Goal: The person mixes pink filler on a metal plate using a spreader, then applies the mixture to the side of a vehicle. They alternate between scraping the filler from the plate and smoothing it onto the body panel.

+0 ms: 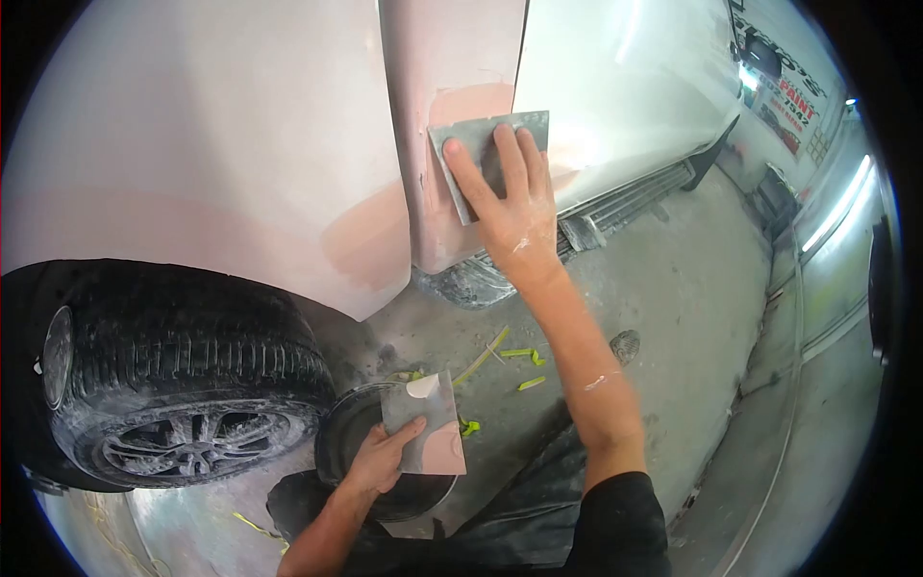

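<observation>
Grey spreader (488, 165) under right fingers (511, 159) (wall sign (790, 110): "PAINT")

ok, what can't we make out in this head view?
Head view:
- Pink patch beneath the upper plate: covered by that plate and the right hand.
- Left hand: fingers behind the lower plate hidden by it.
- Round black tub: part of its inside blocked by the lower plate and left hand.
- Wall sign: top cut off by the dark image border; smallest print too small.
</observation>
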`<state>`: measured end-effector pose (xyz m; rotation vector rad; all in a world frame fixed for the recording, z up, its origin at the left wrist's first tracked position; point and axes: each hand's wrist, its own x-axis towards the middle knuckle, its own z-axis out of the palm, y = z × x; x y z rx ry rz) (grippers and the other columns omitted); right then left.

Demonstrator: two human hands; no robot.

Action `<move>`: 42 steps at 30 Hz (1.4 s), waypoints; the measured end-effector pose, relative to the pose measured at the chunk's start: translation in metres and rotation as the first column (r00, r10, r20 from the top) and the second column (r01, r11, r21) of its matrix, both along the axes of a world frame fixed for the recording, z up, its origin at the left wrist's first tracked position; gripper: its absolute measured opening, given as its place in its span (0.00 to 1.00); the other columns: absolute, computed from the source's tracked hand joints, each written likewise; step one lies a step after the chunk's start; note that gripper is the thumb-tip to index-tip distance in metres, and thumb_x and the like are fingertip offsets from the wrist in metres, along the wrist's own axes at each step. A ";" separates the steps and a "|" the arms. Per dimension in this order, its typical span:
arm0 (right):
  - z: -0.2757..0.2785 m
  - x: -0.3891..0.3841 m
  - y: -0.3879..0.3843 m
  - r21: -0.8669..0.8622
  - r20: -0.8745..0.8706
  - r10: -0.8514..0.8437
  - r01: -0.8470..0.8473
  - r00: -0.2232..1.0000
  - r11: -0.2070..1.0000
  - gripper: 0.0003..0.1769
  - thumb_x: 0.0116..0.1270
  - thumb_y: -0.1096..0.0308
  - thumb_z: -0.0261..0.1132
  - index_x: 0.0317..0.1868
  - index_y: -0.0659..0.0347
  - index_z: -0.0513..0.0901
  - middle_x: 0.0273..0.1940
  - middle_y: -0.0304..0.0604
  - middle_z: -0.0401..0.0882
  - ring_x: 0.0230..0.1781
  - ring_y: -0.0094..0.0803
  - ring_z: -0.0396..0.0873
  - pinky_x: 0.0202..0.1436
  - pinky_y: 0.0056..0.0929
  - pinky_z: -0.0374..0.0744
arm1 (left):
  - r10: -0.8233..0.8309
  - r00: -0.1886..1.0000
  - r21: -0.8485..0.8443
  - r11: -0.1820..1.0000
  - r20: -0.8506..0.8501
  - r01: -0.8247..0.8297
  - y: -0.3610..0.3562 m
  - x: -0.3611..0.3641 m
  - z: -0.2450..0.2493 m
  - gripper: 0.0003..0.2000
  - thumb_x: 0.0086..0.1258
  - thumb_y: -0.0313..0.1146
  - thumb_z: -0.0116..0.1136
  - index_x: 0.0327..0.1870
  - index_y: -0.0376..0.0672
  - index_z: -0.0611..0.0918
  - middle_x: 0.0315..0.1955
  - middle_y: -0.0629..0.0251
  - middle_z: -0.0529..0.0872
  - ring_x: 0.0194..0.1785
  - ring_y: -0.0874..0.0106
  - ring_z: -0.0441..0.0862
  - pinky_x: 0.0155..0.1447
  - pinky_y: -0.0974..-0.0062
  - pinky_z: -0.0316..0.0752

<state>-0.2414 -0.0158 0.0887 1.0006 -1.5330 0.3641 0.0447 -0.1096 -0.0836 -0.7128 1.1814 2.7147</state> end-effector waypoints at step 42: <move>-0.101 0.126 0.083 -0.149 0.865 0.293 -0.349 0.407 0.925 0.43 0.57 0.84 0.62 0.74 0.45 0.74 0.65 0.59 0.73 0.66 0.60 0.72 0.72 0.51 0.71 | 0.249 0.960 0.079 0.967 -0.127 -0.240 0.003 -0.010 -0.017 0.14 0.76 0.33 0.63 0.58 0.39 0.83 0.51 0.66 0.87 0.53 0.73 0.84 0.57 0.70 0.80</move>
